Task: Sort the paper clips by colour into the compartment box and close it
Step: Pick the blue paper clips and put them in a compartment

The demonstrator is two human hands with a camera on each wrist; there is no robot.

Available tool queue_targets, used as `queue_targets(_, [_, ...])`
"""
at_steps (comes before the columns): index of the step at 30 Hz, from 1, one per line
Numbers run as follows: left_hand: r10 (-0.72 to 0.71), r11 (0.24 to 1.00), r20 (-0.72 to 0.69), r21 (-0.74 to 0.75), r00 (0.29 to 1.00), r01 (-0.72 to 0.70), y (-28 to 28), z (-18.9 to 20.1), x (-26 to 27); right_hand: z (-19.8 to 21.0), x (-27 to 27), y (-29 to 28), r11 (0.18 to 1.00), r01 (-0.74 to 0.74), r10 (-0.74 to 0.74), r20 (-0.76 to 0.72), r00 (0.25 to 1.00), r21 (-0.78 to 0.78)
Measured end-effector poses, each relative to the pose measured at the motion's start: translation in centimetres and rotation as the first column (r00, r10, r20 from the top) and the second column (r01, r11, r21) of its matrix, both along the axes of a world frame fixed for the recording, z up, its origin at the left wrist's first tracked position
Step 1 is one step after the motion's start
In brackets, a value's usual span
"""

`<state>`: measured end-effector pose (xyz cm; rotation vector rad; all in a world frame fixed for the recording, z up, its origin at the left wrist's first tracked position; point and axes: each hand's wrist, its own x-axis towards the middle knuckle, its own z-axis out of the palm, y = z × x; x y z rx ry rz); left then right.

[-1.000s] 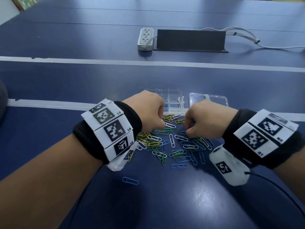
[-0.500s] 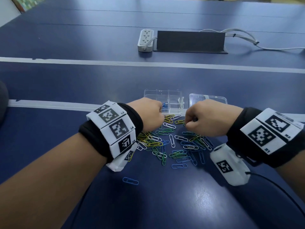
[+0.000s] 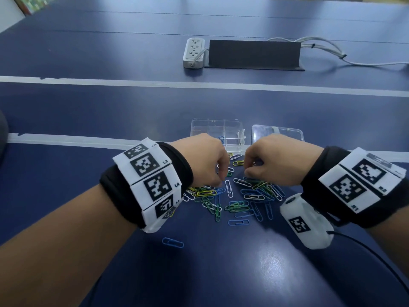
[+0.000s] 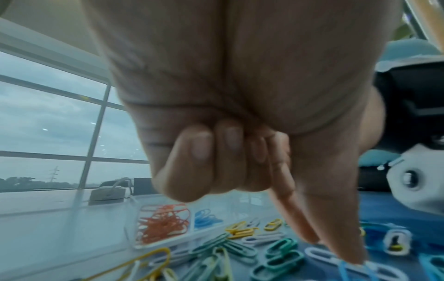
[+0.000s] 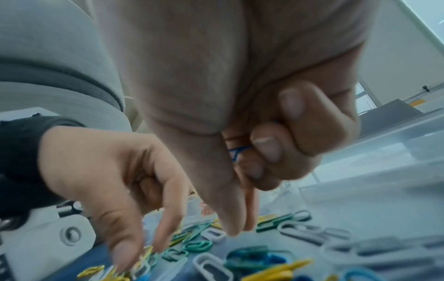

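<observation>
A pile of blue, green, yellow and white paper clips (image 3: 239,197) lies on the blue table. Behind it stand the clear compartment box (image 3: 218,131) and its open lid (image 3: 277,132). The left wrist view shows orange clips (image 4: 163,226) and blue clips (image 4: 206,218) in two of its compartments. My left hand (image 3: 222,178) hovers over the pile with three fingers curled in. Its thumb tip rests on a blue clip (image 4: 353,271), and the forefinger tip stands apart. My right hand (image 5: 240,229) holds blue clips (image 5: 238,152) in its curled fingers, with thumb and forefinger pointing down together at the pile.
One blue clip (image 3: 172,242) lies alone near me, left of the pile. A white power strip (image 3: 193,53), a dark flat stand (image 3: 254,55) and white cables (image 3: 332,52) sit far back. White lines cross the tabletop.
Both hands have drawn slightly back from the box and lowered their thumbs and forefingers toward the pile. The right hand keeps its blue clips.
</observation>
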<state>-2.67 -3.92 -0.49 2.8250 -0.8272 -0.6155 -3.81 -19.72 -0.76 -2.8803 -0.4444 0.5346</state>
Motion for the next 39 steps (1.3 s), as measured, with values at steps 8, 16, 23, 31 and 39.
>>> queue_targets(8, [-0.055,0.991,-0.009,0.123,0.998,0.056,-0.6,-0.2,-0.8,-0.4,-0.3,0.0,0.996,-0.056,0.057,0.027,0.998,-0.065])
queue_targets(16, [-0.010,0.994,0.010,0.110,1.000,0.009,0.3,-0.6,-0.7,0.0,0.0,-0.5,1.000,-0.002,0.002,0.002,1.000,-0.016])
queue_targets(23, [-0.013,0.999,0.045,0.045,0.999,0.011,0.7,-0.6,-0.8,-0.3,-0.1,0.2,0.997,-0.049,0.051,0.025,0.998,-0.053])
queue_targets(31, [0.057,0.994,-0.017,-0.091,0.998,-0.058,1.1,-0.7,-0.7,0.8,0.3,-0.3,1.000,-0.020,0.020,0.002,1.000,0.005])
queue_targets(39, [0.113,0.984,-0.062,-0.130,0.992,-0.120,1.1,-0.6,0.0,-0.1,0.0,0.0,0.988,-0.084,0.086,0.011,0.996,-0.132])
